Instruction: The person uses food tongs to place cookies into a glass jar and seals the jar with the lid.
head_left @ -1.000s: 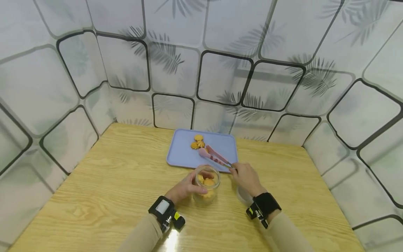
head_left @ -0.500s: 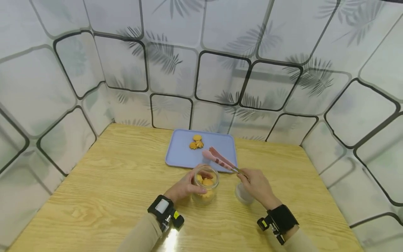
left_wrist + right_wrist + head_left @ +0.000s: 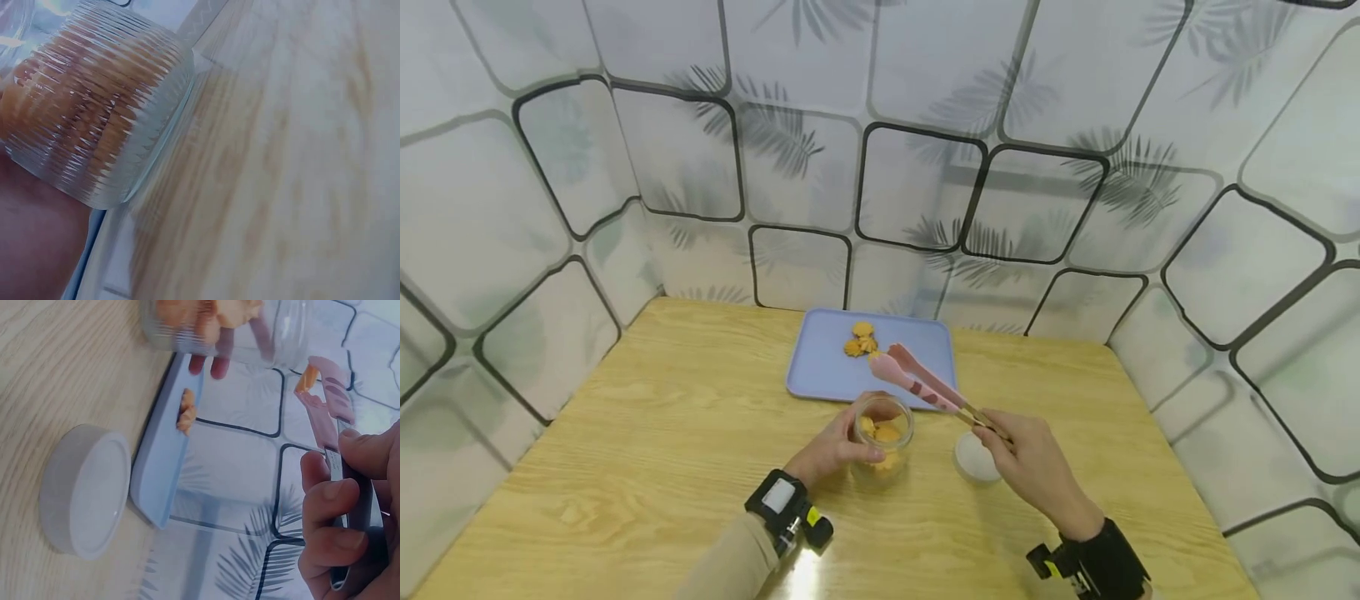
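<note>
My left hand (image 3: 831, 450) holds a ribbed glass jar (image 3: 882, 467) upright on the table, thumb on the near side. Several golden cookies (image 3: 81, 94) lie inside the jar, whose mouth is uncovered. In my right hand (image 3: 1037, 462) is a pair of tongs (image 3: 925, 390) with pink tips and metal handles, gripped between thumb and fingers. One cookie (image 3: 307, 379) is pinched between the tong tips, raised above the table beyond the jar. More cookies (image 3: 861, 340) sit in a small cluster on the blue tray (image 3: 820, 371) at the back.
A round white lid (image 3: 976, 458) lies on the wooden table (image 3: 662, 433), right of the jar and beside my right hand. Behind the table hangs a patterned curtain (image 3: 805, 192), close to the tray's far side.
My right hand has drawn back toward me and to the right, lifting the tongs and a cookie off the tray. The lid is now more exposed. My left hand keeps holding the jar.
</note>
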`<action>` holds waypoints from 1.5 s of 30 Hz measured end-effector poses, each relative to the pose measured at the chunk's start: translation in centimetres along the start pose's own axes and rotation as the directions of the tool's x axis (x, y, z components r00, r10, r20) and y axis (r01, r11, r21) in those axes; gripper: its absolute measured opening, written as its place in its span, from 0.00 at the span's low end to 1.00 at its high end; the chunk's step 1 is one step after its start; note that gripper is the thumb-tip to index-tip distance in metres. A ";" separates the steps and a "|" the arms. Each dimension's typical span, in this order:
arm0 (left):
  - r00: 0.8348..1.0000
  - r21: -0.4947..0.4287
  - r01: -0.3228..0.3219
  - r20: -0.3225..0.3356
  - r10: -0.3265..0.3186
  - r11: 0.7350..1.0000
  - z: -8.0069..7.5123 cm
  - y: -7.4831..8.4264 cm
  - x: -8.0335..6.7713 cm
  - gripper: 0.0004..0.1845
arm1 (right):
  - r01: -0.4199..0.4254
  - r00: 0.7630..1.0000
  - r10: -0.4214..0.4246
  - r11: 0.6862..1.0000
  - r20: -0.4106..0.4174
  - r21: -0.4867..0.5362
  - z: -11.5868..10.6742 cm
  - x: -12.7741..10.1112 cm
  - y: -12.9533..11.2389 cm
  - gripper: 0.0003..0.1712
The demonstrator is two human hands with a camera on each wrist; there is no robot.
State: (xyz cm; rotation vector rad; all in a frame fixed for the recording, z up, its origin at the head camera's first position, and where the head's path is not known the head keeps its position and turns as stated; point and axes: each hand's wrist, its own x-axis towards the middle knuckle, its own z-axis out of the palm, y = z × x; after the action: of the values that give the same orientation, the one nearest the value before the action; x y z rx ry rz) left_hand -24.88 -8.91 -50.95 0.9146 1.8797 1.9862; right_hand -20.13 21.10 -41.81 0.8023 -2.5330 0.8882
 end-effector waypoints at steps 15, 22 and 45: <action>0.986 -0.029 0.157 -0.057 -0.159 0.987 0.2 0.3 -0.7 0.45 | 0.045 0.999 -0.046 0.999 0.015 0.025 -0.5 -2.8 -1.9 0.09; 0.976 -0.034 0.203 -0.072 -0.205 0.979 0.1 0.6 -0.9 0.52 | 0.059 0.998 -0.059 0.998 0.007 0.033 -0.4 -3.7 -1.6 0.10; 0.993 -0.086 0.112 -0.037 -0.115 0.990 0.3 0.4 -0.7 0.46 | 0.074 0.997 -0.073 0.997 -0.027 0.026 -0.6 -5.4 -2.0 0.12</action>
State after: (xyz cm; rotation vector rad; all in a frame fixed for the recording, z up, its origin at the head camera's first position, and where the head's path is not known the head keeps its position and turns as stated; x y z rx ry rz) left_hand -24.10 -9.15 -50.74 0.7316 1.8122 2.0143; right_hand -14.63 22.35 -43.08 0.8804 -2.4574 0.9042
